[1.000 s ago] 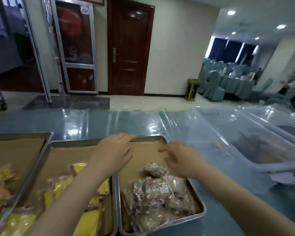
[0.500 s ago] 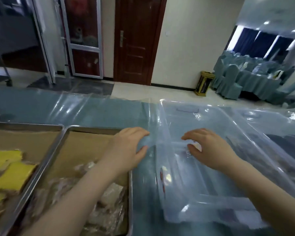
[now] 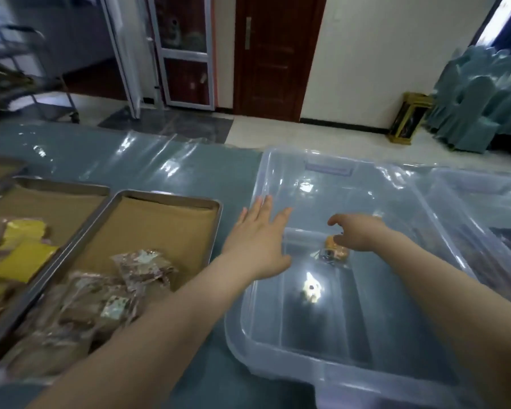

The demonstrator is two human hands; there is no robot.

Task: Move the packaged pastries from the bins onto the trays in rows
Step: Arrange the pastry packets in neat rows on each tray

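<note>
Packaged pastry [image 3: 334, 251] just beneath right grip [image 3: 359, 235]

Orange packaged pastry [image 3: 335, 251] lies in clear bin [image 3: 278, 349]; brown packs [image 3: 124, 287] crowd near tray [image 3: 171, 196].

Noted: blue-grey counter [image 3: 148, 169] under glossy clear film, silver trays [image 3: 171, 196] lined with plain brown paper [image 3: 160, 228], yellow packs [image 3: 24, 261] at left of frame, brown pastries [image 3: 112, 293] in clear printed wrappers, colourless translucent bin [image 3: 278, 349] holding one orange-brown pack [image 3: 335, 250], dark red-brown door [image 3: 275, 54] at top.

Open-topped bin [image 3: 375, 371] (tall walls [image 3: 250, 290] all round), roomy inside
</note>
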